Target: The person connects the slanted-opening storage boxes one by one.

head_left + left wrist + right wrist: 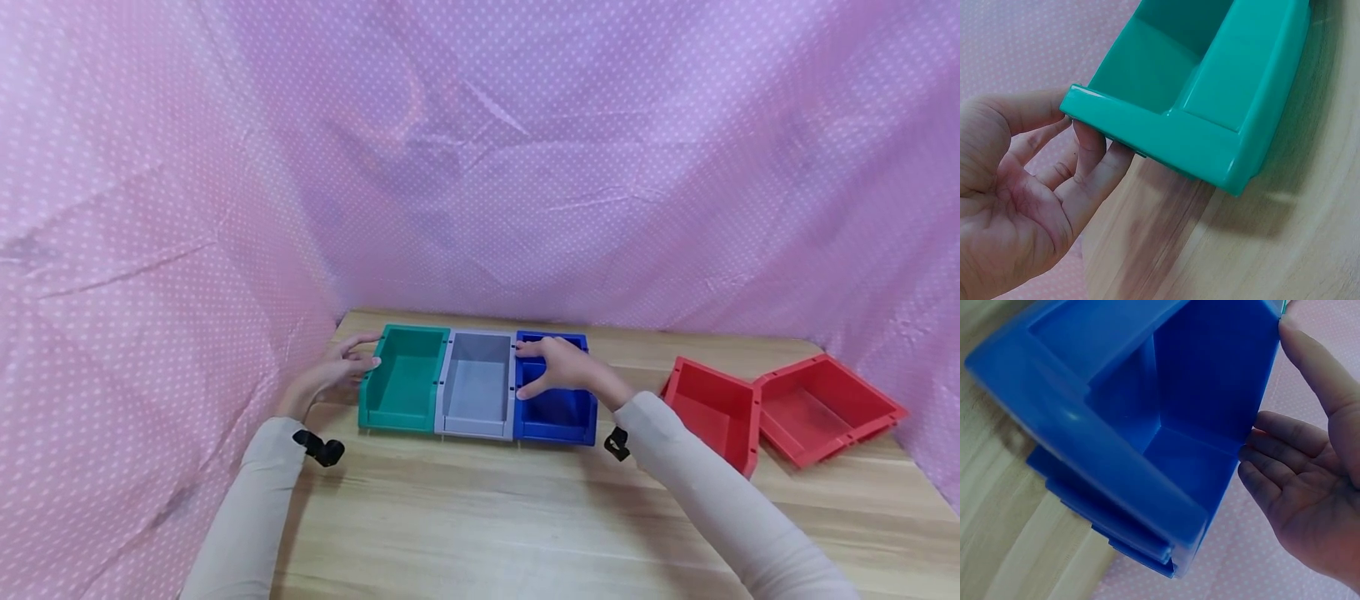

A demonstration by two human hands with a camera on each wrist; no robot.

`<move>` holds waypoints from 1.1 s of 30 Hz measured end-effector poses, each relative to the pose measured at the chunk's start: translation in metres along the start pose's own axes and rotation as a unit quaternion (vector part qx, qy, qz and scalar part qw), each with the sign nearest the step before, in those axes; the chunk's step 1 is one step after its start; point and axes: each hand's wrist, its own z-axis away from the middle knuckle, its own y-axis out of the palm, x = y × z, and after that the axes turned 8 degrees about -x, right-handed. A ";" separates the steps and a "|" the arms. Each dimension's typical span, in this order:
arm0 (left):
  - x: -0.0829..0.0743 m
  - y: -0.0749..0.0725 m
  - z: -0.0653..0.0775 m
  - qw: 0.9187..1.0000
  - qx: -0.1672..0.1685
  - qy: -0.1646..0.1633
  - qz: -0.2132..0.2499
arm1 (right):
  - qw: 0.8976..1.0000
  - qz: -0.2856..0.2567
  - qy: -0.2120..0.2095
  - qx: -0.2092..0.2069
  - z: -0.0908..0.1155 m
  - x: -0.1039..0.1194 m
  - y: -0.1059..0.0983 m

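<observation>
A green bin [405, 375], a grey bin [478, 379] and a blue bin [558, 412] stand side by side in a row, rims close together. At the outer left side of the green bin, my left hand [333, 375] holds its rim; in the left wrist view, curled fingers [1094, 165] reach under the lip. Over the blue bin, my right hand [562, 367] is spread, its thumb and fingertips at the rim beside the grey bin. The right wrist view shows those fingers [1285, 444] fairly straight against the blue bin's edge.
Two red bins, a nearer one [705, 408] and a farther right one [817, 412], lie turned at angles on the right of the wooden table [450, 517]. A pink dotted curtain [525, 208] hangs close behind and on both sides. Black straps are on both wrists.
</observation>
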 end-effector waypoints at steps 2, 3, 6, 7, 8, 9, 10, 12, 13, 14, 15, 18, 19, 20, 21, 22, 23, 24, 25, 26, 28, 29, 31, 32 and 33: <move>-0.001 0.000 0.001 1.000 -0.002 -0.001 -0.001 | 1.000 -0.001 0.003 0.000 0.001 0.002 0.000; -0.001 -0.001 0.002 1.000 -0.002 -0.002 -0.001 | 1.000 0.000 0.004 0.000 0.002 0.002 0.000; -0.001 -0.001 0.003 1.000 -0.001 -0.003 0.000 | 1.000 -0.001 0.006 0.000 0.003 0.003 0.001; -0.001 -0.001 0.004 1.000 -0.002 -0.003 0.001 | 1.000 -0.001 0.005 0.000 0.003 0.003 0.002; 0.000 -0.001 0.005 1.000 -0.003 -0.004 0.002 | 1.000 -0.002 0.006 0.000 0.003 0.003 0.002; 0.000 -0.001 0.005 1.000 -0.005 -0.004 0.002 | 1.000 -0.002 0.005 -0.001 0.003 0.003 0.003; 0.000 -0.001 0.006 1.000 -0.005 -0.004 0.002 | 1.000 -0.002 0.005 -0.001 0.003 0.003 0.003; 0.000 -0.001 0.007 1.000 -0.006 -0.004 0.000 | 1.000 -0.001 0.001 -0.002 0.004 0.004 0.003; 0.000 -0.001 0.008 1.000 -0.006 -0.003 -0.001 | 1.000 -0.001 0.000 -0.001 0.004 0.005 0.004; 0.000 -0.001 0.008 1.000 -0.006 -0.003 -0.003 | 1.000 -0.001 0.000 -0.001 0.004 0.005 0.004; 0.000 -0.001 0.009 1.000 -0.006 -0.003 -0.003 | 1.000 -0.001 -0.002 0.000 0.005 0.006 0.004; 0.000 -0.002 0.011 1.000 -0.006 -0.001 -0.006 | 1.000 -0.004 -0.003 0.000 0.005 0.007 0.005; 0.000 -0.002 0.012 1.000 -0.006 -0.002 -0.007 | 1.000 -0.007 -0.002 0.000 0.005 0.007 0.006; 0.000 -0.003 0.012 1.000 -0.007 -0.003 -0.005 | 1.000 -0.009 -0.001 -0.001 0.004 0.007 0.006; 0.000 -0.004 0.013 1.000 -0.008 -0.005 -0.004 | 1.000 -0.012 0.000 -0.002 0.004 0.007 0.007; 0.001 -0.004 0.013 1.000 -0.009 -0.007 -0.004 | 1.000 -0.014 0.001 -0.002 0.003 0.007 0.007; 0.001 -0.004 0.013 1.000 -0.010 -0.009 -0.004 | 1.000 -0.014 0.001 -0.002 0.003 0.007 0.007; 0.001 -0.004 0.012 1.000 -0.012 -0.011 -0.004 | 1.000 -0.014 0.000 -0.003 0.002 0.007 0.008; 0.001 -0.004 0.012 1.000 -0.011 -0.008 -0.004 | 1.000 -0.013 0.001 -0.004 0.002 0.006 0.008; 0.002 -0.004 0.011 1.000 -0.012 -0.008 -0.003 | 1.000 -0.012 0.000 -0.004 0.002 0.005 0.008; 0.002 -0.002 0.010 1.000 -0.012 -0.004 -0.004 | 1.000 -0.007 -0.005 -0.006 0.002 0.003 0.008; 0.002 -0.001 0.008 1.000 -0.012 -0.001 -0.005 | 1.000 -0.004 -0.005 -0.006 0.002 0.002 0.008; 0.001 0.001 0.007 1.000 -0.010 0.004 -0.005 | 1.000 0.000 -0.006 -0.006 0.003 0.000 0.007; 0.001 0.003 0.006 1.000 -0.010 0.004 -0.005 | 1.000 0.002 -0.008 -0.007 0.004 -0.001 0.007; 0.001 0.004 0.006 1.000 -0.009 0.005 -0.005 | 1.000 0.002 -0.009 -0.006 0.004 -0.002 0.007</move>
